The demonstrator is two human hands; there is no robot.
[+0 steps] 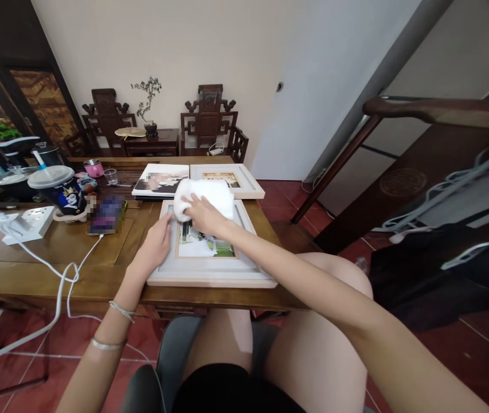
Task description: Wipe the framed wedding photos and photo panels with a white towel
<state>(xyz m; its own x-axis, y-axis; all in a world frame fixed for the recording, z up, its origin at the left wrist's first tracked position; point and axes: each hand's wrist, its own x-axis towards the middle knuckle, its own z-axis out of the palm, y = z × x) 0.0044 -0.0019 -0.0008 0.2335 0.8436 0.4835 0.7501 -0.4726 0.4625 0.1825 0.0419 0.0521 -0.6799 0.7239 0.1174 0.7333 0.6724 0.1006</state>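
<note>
Landmark: white-painted wooden picture frame [212, 275], flat on brown wooden table [55, 252], at its near right edge, long axis running away from seated person.

Far left of frame: white power strip [29, 223] with trailing white cable [61, 287]. Nearer frame: tall dark printed cup with clear dome lid [61, 192]; dark phone [106, 215] plugged in, lying flat.

Left hand [153, 246] flat on left rail of frame, fingers spread and loosely extended, thumb toward the glass; pressing, gripping nothing. Two thin bracelets on that wrist.

Right hand [203, 215] over upper part of frame, palm down, fingers together, pressed onto fluffy white cloth [203, 198]. Cloth bunched at far rail of frame, overlapping top of glass, just beyond fingertips and partly under them. Right hand nearer to cloth; left well short of it.

Frame appearance: pale wide moulding, cream mat, printed photo with green and white patches; detail too small to read.

Beyond frame: flat photo print [160, 180] and second white frame [231, 179], side by side.
</note>
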